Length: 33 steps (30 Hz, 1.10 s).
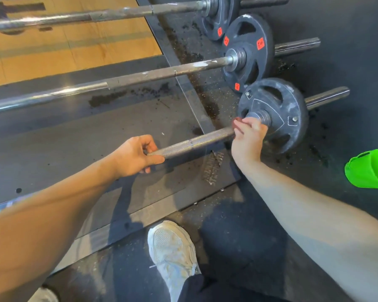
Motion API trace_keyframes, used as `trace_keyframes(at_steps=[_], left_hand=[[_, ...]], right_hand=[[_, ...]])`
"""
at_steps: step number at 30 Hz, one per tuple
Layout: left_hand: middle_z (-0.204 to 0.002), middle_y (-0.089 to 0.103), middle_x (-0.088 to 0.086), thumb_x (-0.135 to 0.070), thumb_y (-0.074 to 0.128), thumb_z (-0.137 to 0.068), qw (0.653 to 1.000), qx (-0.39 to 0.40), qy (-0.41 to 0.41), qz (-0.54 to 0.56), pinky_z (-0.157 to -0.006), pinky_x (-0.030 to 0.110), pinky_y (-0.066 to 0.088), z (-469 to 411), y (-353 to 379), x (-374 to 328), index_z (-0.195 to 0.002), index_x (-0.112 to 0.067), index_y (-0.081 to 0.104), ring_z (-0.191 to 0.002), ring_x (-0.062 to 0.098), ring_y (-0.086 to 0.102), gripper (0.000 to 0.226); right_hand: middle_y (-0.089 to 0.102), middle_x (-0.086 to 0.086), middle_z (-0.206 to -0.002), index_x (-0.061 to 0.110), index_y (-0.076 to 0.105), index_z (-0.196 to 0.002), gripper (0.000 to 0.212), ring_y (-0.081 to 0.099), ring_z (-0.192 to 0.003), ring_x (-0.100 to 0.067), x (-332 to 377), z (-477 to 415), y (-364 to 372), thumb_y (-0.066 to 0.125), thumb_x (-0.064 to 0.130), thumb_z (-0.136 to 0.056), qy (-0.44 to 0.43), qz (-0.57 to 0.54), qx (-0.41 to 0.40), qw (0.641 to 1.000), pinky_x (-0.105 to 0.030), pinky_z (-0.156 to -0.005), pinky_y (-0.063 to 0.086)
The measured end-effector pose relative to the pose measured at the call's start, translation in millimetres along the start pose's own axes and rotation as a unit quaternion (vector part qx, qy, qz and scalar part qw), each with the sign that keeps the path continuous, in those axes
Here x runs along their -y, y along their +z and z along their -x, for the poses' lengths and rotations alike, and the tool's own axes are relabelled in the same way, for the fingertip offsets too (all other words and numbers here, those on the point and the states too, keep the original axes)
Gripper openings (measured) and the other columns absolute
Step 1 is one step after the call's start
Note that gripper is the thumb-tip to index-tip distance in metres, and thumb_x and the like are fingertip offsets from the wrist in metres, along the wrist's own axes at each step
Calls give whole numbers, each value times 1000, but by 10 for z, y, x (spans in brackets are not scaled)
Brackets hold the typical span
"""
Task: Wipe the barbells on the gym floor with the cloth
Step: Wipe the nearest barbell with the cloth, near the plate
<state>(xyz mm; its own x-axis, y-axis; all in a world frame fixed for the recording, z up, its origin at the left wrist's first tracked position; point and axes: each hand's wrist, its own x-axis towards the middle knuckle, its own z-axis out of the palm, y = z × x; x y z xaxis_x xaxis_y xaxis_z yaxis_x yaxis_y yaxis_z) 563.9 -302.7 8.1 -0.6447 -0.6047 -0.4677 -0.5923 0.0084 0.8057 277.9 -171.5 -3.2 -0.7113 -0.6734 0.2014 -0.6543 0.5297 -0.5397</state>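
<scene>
Nearest barbell (196,142): stretched across frame centre, plate (277,110) at right on gym floor (74,136).
Left grip (138,155): closed round the knurled shaft.
Right grip (248,136): curled over the shaft beside the plate; red scrap (237,122) at fingertips, cloth or not unclear.
Middle barbell (140,77), far barbell (96,16): lay across upper frame.

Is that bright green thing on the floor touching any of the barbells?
No, the green object sits well to the right of the nearest plate, with a clear gap between them.
</scene>
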Motion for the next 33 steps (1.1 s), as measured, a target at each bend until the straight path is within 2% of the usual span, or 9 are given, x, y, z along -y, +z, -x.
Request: trace_keyframes(at_steps=[4, 10, 14, 17, 22, 26, 28, 31, 33], left_hand=[[-80, 72, 2, -42, 79, -85, 993, -33, 9, -115, -77, 42, 59, 31, 20, 37, -93, -21, 60, -73, 22, 70, 29], [-89, 67, -5, -45, 79, -83, 975, -105, 21, -193, -81, 43, 56, 338, -138, 164, -94, -26, 64, -84, 22, 63, 27], [-91, 67, -5, -38, 81, -84, 973, -129, 26, -190, -82, 43, 56, 564, -267, 290, -94, -24, 69, -85, 20, 63, 21], [-94, 66, -2, -36, 80, -85, 970, -152, 33, -186, -83, 43, 55, 702, -314, 395, -97, -22, 70, -88, 22, 62, 21], [-96, 65, -2, -37, 80, -85, 963, -191, 35, -187, -83, 43, 56, 857, -318, 523, -100, -21, 71, -87, 21, 63, 23], [-94, 65, -5, -36, 81, -84, 961, -207, 37, -181, -81, 40, 56, 900, -319, 595, -101, -22, 71, -84, 17, 61, 24], [-94, 64, -6, -35, 82, -84, 961, -211, 40, -176, -81, 40, 55, 892, -323, 615, -100, -23, 70, -84, 17, 61, 24], [-96, 65, -5, -31, 81, -84, 961, -215, 46, -170, -83, 41, 56, 909, -324, 645, -102, -21, 70, -86, 18, 62, 23], [-97, 65, -4, -29, 81, -84, 961, -216, 48, -167, -84, 41, 56, 941, -331, 661, -103, -20, 70, -87, 19, 62, 23]], right_hand=[[65, -5, -117, 8, 79, -106, 22, 46, -112, -31, 592, 578, 362, 63, 3, -91, -114, -39, 28, 992, -29, -103, 34], [69, -4, -121, 6, 77, -114, 24, 48, -114, -26, 651, 665, 313, 64, 0, -96, -252, -52, 124, 958, -29, -102, 41], [71, -5, -120, 8, 78, -114, 29, 53, -113, -30, 244, 279, 27, 64, -6, -92, -169, 11, 79, 982, -41, -104, 44], [71, -7, -118, 5, 78, -112, 26, 50, -114, -30, 484, 459, 150, 64, -5, -92, -127, -5, 66, 990, -39, -106, 41], [68, -4, -124, 3, 76, -115, 24, 45, -117, -22, 1302, 1277, 613, 64, 1, -95, -218, -95, 149, 960, -35, -103, 47], [67, -6, -130, 4, 75, -118, 30, 51, -115, -29, 1119, 1061, 524, 66, -8, -91, -336, -118, 218, 909, -41, -97, 53], [67, -7, -130, 6, 77, -116, 29, 54, -115, -30, 885, 865, 369, 69, -6, -90, -339, -92, 207, 913, -41, -100, 52], [68, -5, -127, 6, 78, -114, 26, 53, -117, -20, 834, 886, 314, 70, -4, -92, -268, -76, 182, 943, -18, -107, 44], [71, -5, -120, 5, 79, -109, 21, 54, -113, -23, 1056, 1042, 471, 69, -2, -93, -265, -81, 164, 947, -25, -103, 48]])
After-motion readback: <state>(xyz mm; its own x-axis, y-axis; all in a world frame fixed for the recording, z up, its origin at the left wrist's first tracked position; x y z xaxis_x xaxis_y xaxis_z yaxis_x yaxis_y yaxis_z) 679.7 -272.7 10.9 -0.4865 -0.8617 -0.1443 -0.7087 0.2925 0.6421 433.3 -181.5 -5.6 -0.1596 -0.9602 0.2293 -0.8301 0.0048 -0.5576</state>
